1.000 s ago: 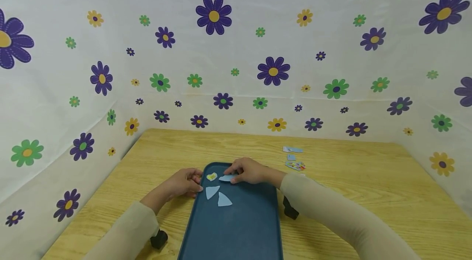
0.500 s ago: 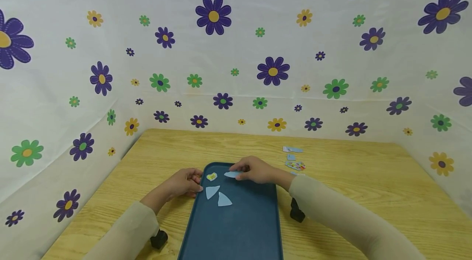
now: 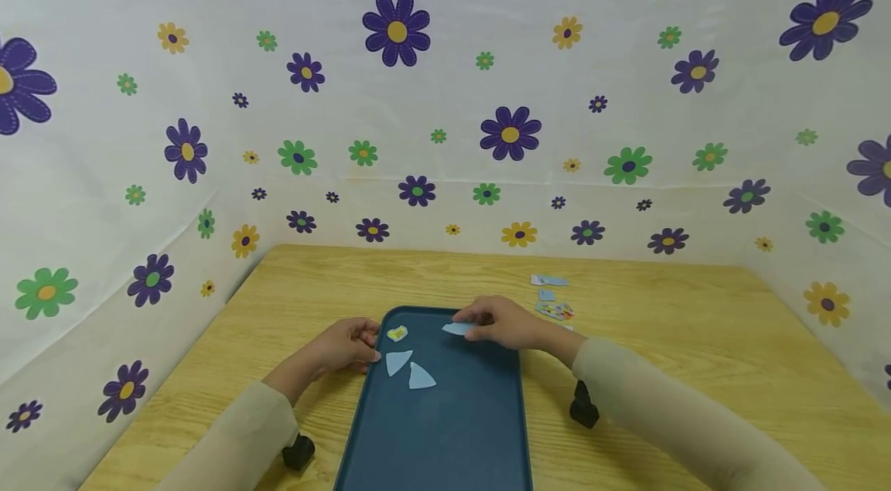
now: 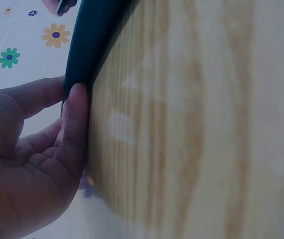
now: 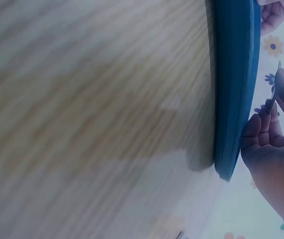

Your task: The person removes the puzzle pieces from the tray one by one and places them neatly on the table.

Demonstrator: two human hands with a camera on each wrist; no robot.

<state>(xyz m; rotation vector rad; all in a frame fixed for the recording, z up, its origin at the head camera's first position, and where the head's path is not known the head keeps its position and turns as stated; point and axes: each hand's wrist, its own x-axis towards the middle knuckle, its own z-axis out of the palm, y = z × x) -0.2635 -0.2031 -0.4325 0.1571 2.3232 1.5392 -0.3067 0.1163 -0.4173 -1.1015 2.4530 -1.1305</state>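
Head: right hand, piece farther right

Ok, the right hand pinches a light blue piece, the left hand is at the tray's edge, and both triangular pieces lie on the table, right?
No, both triangular pieces lie on the tray, as the head view shows. The right hand does pinch a light blue piece, and the left hand is at the tray's edge.

Table: yellowish wood.
Tray: dark blue, lengthwise toward the tabletop's near edge.
Blue strip: right of the tray, nearest the far edge.
Small blue piece: beside the strip.
Colourful piece: beside that.
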